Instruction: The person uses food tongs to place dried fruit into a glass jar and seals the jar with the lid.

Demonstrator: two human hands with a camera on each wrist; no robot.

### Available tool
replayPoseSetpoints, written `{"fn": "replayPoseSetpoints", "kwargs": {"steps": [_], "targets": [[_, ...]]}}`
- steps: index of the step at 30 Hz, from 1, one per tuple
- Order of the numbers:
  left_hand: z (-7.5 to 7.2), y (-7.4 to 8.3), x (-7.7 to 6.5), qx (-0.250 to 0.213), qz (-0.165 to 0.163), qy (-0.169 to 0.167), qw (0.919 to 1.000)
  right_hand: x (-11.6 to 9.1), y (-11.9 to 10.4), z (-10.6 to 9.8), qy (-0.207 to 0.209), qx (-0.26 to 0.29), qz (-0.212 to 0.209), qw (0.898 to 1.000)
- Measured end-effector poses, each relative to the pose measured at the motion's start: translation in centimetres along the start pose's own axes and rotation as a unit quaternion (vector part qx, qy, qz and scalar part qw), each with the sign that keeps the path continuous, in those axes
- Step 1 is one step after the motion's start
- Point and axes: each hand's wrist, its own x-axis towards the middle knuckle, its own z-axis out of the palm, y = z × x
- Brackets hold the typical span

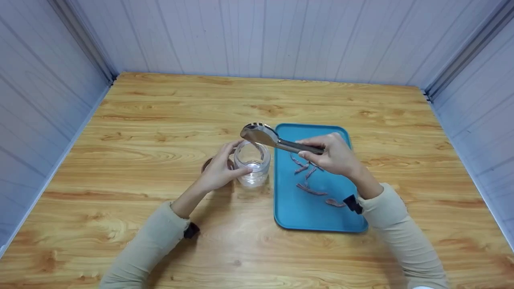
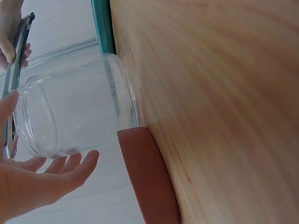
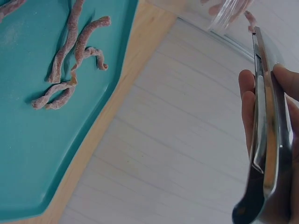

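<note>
A clear glass jar (image 1: 253, 176) stands on the table, its mouth uncovered. My left hand (image 1: 221, 170) holds it from the left, thumb at the near side of the rim and fingers round the far side. In my right hand (image 1: 335, 154) are metal tongs (image 1: 261, 135), their jaws squeezed together and tilted over the jar's mouth. A pinkish-brown dried strip (image 3: 251, 19) sticks out from the tongs' tip in the right wrist view. More such strips (image 1: 311, 190) lie scattered on a blue tray (image 1: 317, 218) under and beside my right forearm.
A reddish-brown round lid (image 2: 149, 177) lies on the table right beside the jar, partly hidden by my left hand in the head view. The tray's left edge is close to the jar. Pale panel walls (image 1: 257, 40) bound the wooden table (image 1: 180, 104).
</note>
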Motion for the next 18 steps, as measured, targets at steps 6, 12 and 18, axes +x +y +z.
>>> {"fn": "replayPoseSetpoints", "kwargs": {"steps": [6,12,18], "targets": [[-0.3,1.7,-0.5,-0.009,-0.003,-0.006,0.9999,-0.1,-1.2,-0.6,-0.001,-0.001,0.004,1.0],[-0.3,1.7,-0.5,-0.017,-0.005,-0.006,0.9998,-0.3,-3.6,-2.5,-0.006,0.0,0.024,1.0],[-0.3,1.7,-0.5,-0.011,-0.007,-0.009,0.9999,-2.1,-1.7,-3.9,0.007,-0.021,0.043,0.999]]}}
